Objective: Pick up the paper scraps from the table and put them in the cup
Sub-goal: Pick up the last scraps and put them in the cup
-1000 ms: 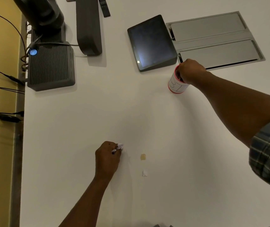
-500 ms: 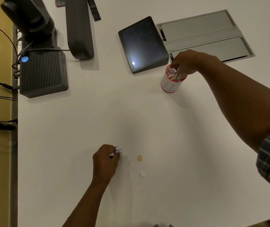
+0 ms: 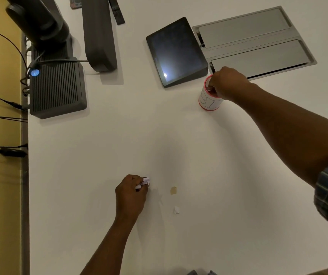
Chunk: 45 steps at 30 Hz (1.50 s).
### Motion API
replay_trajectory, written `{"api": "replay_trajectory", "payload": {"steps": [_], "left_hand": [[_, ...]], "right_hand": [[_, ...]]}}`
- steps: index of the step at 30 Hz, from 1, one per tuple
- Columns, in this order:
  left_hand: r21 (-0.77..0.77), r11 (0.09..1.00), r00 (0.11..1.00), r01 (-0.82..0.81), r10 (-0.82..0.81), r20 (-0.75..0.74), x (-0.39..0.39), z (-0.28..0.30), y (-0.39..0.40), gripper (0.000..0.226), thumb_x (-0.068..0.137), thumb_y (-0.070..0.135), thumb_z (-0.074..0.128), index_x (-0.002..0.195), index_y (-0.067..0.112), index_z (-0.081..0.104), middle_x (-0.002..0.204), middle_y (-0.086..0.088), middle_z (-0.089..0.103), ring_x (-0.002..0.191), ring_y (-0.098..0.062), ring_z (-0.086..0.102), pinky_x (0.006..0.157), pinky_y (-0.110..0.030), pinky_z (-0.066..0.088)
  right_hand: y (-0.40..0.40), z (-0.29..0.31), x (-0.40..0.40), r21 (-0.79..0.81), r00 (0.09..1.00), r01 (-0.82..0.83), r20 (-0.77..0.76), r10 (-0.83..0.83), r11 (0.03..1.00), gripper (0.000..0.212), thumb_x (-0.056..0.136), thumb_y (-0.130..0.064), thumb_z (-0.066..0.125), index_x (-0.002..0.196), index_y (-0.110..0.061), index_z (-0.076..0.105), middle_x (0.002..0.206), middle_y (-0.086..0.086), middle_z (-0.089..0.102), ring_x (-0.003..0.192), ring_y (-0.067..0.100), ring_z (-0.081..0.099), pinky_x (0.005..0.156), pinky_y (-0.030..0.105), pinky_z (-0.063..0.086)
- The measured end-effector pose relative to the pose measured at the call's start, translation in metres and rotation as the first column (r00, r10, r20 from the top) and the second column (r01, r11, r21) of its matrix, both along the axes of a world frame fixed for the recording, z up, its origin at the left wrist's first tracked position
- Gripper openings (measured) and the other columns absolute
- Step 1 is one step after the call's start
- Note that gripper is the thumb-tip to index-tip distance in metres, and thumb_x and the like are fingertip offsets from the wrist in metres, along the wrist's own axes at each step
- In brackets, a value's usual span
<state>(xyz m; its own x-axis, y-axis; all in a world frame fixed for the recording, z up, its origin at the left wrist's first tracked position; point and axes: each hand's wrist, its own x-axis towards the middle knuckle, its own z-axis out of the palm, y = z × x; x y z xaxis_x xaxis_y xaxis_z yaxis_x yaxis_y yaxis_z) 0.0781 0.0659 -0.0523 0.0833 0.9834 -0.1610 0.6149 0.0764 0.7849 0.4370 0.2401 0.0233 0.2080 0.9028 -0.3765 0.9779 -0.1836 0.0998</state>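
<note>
White and mostly bare, the desk (image 3: 179, 135) runs out from a yellow wall, with dark electronics, a tablet (image 3: 176, 52) and a grey cable hatch (image 3: 254, 42) along its far side. The right hand (image 3: 227, 84) hangs over the mouth of the cup (image 3: 206, 100), a white one with red rims, and its fingers (image 3: 211, 86) dip down inside the rim. Whether they are pinched on paper or already loosened cannot be told, since the hand covers the opening.

The left hand (image 3: 130, 195) rests on the desk near the viewer, well apart from the cup, its fingers (image 3: 139, 184) closed around a white scrap (image 3: 145, 181) that pokes out past the knuckles. Just to the right of those fingers lie two loose pieces: a tan scrap (image 3: 173, 190) and, nearer the viewer, a small white scrap (image 3: 176, 210).

The cup looks light and stands close beside the tablet's edge. Fingers pressing against the rim could probably tip it or slide it, spilling whatever it holds. A scrap let go too high might also flutter out past the rim. On the near side, reaching for the tan piece with fingers already full could loosen the held paper.
</note>
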Motion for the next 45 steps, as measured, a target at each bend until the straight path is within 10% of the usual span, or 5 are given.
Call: {"api": "replay_trajectory", "payload": {"steps": [20, 27, 35, 40, 45], "left_hand": [[-0.003, 1.0, 0.999, 0.019, -0.019, -0.042, -0.005, 0.003, 0.003, 0.027, 0.076, -0.003, 0.072, 0.085, 0.022, 0.073, 0.083, 0.01, 0.067, 0.081, 0.0, 0.063, 0.071, -0.002, 0.044], [0.0, 0.999, 0.998, 0.047, -0.047, -0.046, -0.002, 0.002, 0.007, 0.028, 0.075, -0.002, 0.073, 0.084, 0.024, 0.072, 0.084, 0.01, 0.068, 0.078, -0.002, 0.065, 0.072, -0.003, 0.046], [-0.009, 0.995, 0.995, 0.101, -0.101, -0.02, 0.059, 0.02, 0.057, 0.013, 0.078, 0.011, 0.074, 0.072, 0.002, 0.067, 0.08, -0.002, 0.068, 0.075, -0.008, 0.064, 0.069, 0.0, 0.043], [0.07, 0.983, 0.983, 0.169, -0.174, 0.065, 0.14, 0.047, 0.112, 0.011, 0.078, 0.015, 0.075, 0.08, 0.005, 0.072, 0.08, 0.004, 0.067, 0.071, 0.001, 0.059, 0.068, 0.001, 0.042], [0.165, 0.955, 0.967, 0.246, -0.253, 0.023, 0.219, 0.061, 0.154, 0.017, 0.08, 0.021, 0.072, 0.086, 0.006, 0.072, 0.077, 0.004, 0.065, 0.069, -0.005, 0.059, 0.065, -0.008, 0.046]], "right_hand": [[0.03, -0.002, 0.013, -0.181, 0.998, -0.033, -0.058, 0.023, 0.983, 0.044, 0.081, -0.015, 0.07, 0.122, -0.005, 0.058, 0.109, 0.02, 0.063, 0.097, 0.036, 0.062, 0.082, 0.043, 0.055], [0.015, 0.027, 0.02, 0.225, 0.988, 0.064, -0.151, -0.03, 0.972, 0.023, 0.082, -0.013, 0.07, 0.101, -0.001, 0.069, 0.092, 0.017, 0.068, 0.084, 0.03, 0.064, 0.073, 0.034, 0.049], [-0.088, -0.007, -0.01, 0.579, 0.812, 0.493, -0.574, -0.105, 0.649, 0.013, 0.087, -0.016, 0.058, 0.09, -0.008, 0.068, 0.09, 0.011, 0.069, 0.078, 0.022, 0.063, 0.075, 0.033, 0.053], [-0.18, -0.069, -0.074, 0.414, 0.7, 0.55, -0.702, -0.13, 0.725, 0.01, 0.083, -0.003, 0.062, 0.087, -0.006, 0.07, 0.086, 0.013, 0.068, 0.074, 0.03, 0.065, 0.07, 0.036, 0.051], [-0.24, -0.107, -0.127, 0.214, 0.733, 0.306, -0.675, -0.086, 0.928, 0.029, 0.091, -0.019, 0.055, 0.118, -0.011, 0.062, 0.129, 0.007, 0.057, 0.116, 0.024, 0.054, 0.091, 0.031, 0.049]]}}
